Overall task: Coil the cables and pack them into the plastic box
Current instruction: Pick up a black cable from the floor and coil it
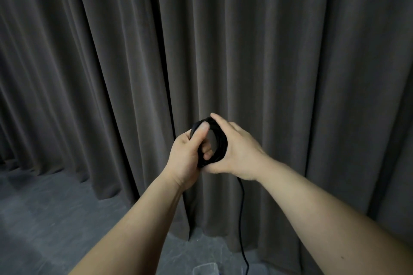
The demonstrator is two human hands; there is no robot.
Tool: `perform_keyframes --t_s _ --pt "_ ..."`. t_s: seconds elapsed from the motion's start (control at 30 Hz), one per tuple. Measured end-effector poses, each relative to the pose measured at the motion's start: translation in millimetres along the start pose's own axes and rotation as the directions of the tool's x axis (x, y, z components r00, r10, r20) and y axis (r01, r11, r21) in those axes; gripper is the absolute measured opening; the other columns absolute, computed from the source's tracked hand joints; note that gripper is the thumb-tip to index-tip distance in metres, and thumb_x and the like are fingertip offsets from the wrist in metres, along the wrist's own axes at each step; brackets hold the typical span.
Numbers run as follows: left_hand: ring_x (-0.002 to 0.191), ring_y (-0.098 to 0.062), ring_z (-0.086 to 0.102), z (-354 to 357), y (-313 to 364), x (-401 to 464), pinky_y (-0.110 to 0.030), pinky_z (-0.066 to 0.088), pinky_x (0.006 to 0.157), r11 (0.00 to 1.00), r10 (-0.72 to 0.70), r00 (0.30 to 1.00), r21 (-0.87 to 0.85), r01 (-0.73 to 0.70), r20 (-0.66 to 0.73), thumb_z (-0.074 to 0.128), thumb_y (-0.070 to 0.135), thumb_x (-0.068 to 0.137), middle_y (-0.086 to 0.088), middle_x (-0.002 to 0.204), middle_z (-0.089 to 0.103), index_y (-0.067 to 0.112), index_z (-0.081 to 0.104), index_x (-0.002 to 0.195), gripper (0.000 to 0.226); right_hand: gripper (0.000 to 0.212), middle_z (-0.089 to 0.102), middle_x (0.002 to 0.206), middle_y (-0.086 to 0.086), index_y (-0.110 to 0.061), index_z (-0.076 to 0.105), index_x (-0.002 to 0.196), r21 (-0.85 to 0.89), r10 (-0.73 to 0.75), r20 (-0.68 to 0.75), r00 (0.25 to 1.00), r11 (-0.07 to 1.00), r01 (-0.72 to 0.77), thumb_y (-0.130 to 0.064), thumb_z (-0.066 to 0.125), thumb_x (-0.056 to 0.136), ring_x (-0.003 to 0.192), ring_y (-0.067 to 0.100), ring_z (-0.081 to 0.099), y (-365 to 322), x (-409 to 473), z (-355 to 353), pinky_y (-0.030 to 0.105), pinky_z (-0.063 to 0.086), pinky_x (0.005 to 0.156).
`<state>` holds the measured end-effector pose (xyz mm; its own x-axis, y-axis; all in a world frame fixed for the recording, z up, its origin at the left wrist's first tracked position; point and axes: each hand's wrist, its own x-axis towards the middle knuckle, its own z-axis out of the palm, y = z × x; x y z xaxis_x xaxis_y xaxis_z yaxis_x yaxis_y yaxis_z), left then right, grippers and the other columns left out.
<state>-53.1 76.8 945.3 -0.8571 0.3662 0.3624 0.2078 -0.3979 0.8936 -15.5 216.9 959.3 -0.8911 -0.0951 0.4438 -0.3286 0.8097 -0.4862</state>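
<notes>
Head view: a person's left hand (186,154) and right hand (237,152) both grip a coiled black cable (220,140) before a grey curtain (290,51), fingers curled round it, its loose end hanging toward a clear plastic box (205,269) on the floor.

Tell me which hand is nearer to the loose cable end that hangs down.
Right. The right hand sits directly above the hanging cable end; the left hand grips the coil on the opposite side.

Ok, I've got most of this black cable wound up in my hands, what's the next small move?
Probably wind one more loop: the left hand and right hand grip the black coil, but a loose tail hangs toward the plastic box below.
</notes>
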Motion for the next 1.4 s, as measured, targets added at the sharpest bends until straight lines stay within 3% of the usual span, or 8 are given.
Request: perform_keyframes --t_s 0.3,0.47,0.67,0.83,1.0,1.13,1.27,1.4 --pt "0.047 -0.013 0.041 7.7 9.7 -1.9 -0.027 0.042 0.056 0.998 0.048 0.999 0.052 -0.046 -0.025 0.058 0.034 0.088 0.001 0.051 0.043 0.013 0.047 0.071 0.029 0.114 0.061 0.126 -0.015 -0.041 0.033 0.145 0.191 0.063 -0.064 0.996 0.98 -0.05 -0.052 0.086 0.044 0.118 0.0 0.054 6.3 2.4 3.2 0.021 0.046 0.099" --pt "0.039 -0.01 0.034 10.0 13.8 0.7 -0.031 0.038 0.061 0.999 0.035 0.987 -0.034 -0.041 -0.156 0.051 0.026 0.099 0.004 0.046 0.036 0.015 0.047 0.074 0.028 0.12 0.053 0.135 -0.011 -0.043 0.016 0.148 0.313 0.075 0.072 0.995 0.945 -0.094 -0.048 0.084 0.049 0.125 0.003 0.047 6.9 3.9 3.5 0.027 0.039 0.107" --pt "0.041 -0.009 0.029 -8.4 27.9 10.5 -0.029 0.034 0.058 0.989 0.081 0.929 -0.084 -0.119 -0.361 0.051 0.026 0.1 0.005 0.049 0.033 0.017 0.045 0.074 0.028 0.03 0.06 0.062 0.0 -0.025 0.053 0.099 0.423 0.231 -0.012 0.973 0.883 -0.204 0.002 0.054 0.084 0.052 0.013 0.058 29.7 -5.7 12.1 0.038 0.053 0.067" --pt "0.041 -0.009 0.027 -14.0 32.0 10.2 -0.027 0.037 0.057 0.987 0.089 0.92 -0.092 -0.134 -0.381 0.051 0.028 0.1 0.006 0.049 0.031 0.018 0.048 0.072 0.03 0.022 0.058 0.057 -0.007 -0.03 0.059 0.082 0.422 0.292 -0.22 0.931 0.889 -0.179 -0.01 0.054 0.091 0.046 0.01 0.052 32.9 -0.3 10.3 0.029 0.049 0.059" --pt "0.039 -0.008 0.027 -15.5 40.0 10.5 -0.023 0.039 0.052 0.959 0.081 0.89 -0.21 -0.192 -0.448 0.05 0.03 0.1 0.008 0.046 0.031 0.019 0.045 0.071 0.032 0.03 0.052 0.061 -0.009 -0.03 0.06 0.121 0.338 0.196 -0.036 0.98 0.925 -0.173 -0.014 0.051 0.097 0.055 0.013 0.052 26.8 -12.3 26.1 0.023 0.051 0.06" --pt "0.038 -0.009 0.029 -40.0 56.7 18.8 -0.024 0.037 0.049 0.884 0.07 0.775 -0.321 -0.34 -0.628 0.052 0.027 0.099 0.007 0.044 0.033 0.018 0.041 0.068 0.034 0.022 0.046 0.065 0.006 -0.016 0.051 0.093 0.573 0.291 0.149 0.945 0.754 -0.322 0.006 0.047 0.091 0.047 0.015 0.048 36.9 -24.8 28.2 0.028 0.046 0.053" --pt "0.041 -0.01 0.034 -51.5 51.0 21.9 -0.024 0.033 0.048 0.945 0.207 0.727 -0.057 -0.321 -0.655 0.052 0.023 0.099 0.006 0.044 0.039 0.015 0.04 0.072 0.03 0.017 0.061 0.076 -0.009 -0.022 0.067 0.1 0.125 0.139 0.022 0.99 0.982 -0.141 -0.012 0.056 0.092 0.068 0.007 0.058 32.0 -22.8 17.2 0.024 0.045 0.074" --pt "0.041 -0.009 0.043 -38.7 36.9 17.9 -0.016 0.036 0.043 0.925 0.328 0.784 0.35 -0.151 -0.527 0.052 0.025 0.096 0.003 0.044 0.047 0.011 0.046 0.069 0.032 0.029 0.058 0.109 -0.008 -0.029 0.064 0.122 -0.296 -0.125 0.258 0.958 0.934 0.201 -0.025 0.048 0.098 0.111 0.018 0.054 -20.7 -16.8 -6.9 0.023 0.038 0.09"
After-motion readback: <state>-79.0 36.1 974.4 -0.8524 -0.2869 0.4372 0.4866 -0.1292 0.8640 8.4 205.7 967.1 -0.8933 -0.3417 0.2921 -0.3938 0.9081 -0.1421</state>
